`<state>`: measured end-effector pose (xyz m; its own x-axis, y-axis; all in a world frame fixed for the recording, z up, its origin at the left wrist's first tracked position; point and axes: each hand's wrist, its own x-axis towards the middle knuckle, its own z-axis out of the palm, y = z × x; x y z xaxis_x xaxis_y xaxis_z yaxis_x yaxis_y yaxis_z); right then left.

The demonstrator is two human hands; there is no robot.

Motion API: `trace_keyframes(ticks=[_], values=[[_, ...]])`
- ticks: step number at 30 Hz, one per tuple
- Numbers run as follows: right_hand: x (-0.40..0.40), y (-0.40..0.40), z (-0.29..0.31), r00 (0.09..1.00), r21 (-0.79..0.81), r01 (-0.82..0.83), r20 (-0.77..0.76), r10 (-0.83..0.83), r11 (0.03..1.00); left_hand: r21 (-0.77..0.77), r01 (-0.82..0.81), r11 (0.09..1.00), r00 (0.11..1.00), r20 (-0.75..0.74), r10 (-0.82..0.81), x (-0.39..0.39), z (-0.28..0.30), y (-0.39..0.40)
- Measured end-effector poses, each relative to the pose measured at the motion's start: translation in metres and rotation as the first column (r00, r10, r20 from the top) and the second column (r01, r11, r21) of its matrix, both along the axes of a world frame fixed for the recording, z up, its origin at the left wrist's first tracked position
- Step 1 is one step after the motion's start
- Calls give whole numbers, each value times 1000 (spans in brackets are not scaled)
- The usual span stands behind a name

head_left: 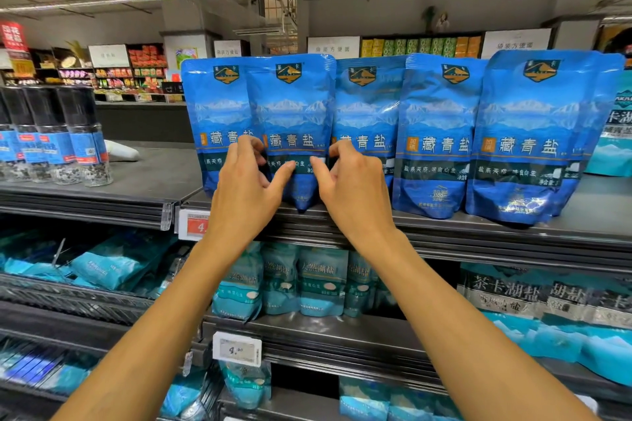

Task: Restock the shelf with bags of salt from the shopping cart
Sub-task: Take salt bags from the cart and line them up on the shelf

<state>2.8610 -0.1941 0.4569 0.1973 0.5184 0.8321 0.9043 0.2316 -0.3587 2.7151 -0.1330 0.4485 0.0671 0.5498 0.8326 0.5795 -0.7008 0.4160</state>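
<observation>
Both hands square up a blue salt bag (290, 126) on the top shelf (478, 225): left hand (246, 181) & right hand (352, 181) pinch its sides. Placing step; next likely release w/o tipping bags either side.

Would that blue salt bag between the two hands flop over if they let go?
Probably it would lean: the blue salt bag stands on a narrow bottom, propped by neighbouring bags. Its glossy film looks slippery, and it likely feels heavy for its size.

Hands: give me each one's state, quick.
Left hand: grips the left edge of the second blue salt bag on the top shelf.
Right hand: grips that bag's right edge.
</observation>
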Motion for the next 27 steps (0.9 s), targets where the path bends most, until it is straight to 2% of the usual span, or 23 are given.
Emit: trace_keyframes(ticks=[2,6,11,19,23,27], values=[[2,3,4,1000,-23,24,0,-24,999,26,38,999,998,-44,-37,-5,-4,0],[3,9,10,1000,-1,6,-20,-6,1000,17,150,989,961,-237,-142,-22,-15,1],[2,13,10,996,19,-35,-81,36,999,23,185,982,946,-274,-172,-25,-12,3],[3,15,12,986,6,-80,-145,80,997,72,136,988,895,-436,-91,-28,-1,11],[-1,12,12,959,80,-139,-238,154,987,88,112,990,874,-483,-56,-30,2,8],[-4,10,12,937,143,-190,-269,223,971,105,88,991,858,-512,-22,-30,5,4]])
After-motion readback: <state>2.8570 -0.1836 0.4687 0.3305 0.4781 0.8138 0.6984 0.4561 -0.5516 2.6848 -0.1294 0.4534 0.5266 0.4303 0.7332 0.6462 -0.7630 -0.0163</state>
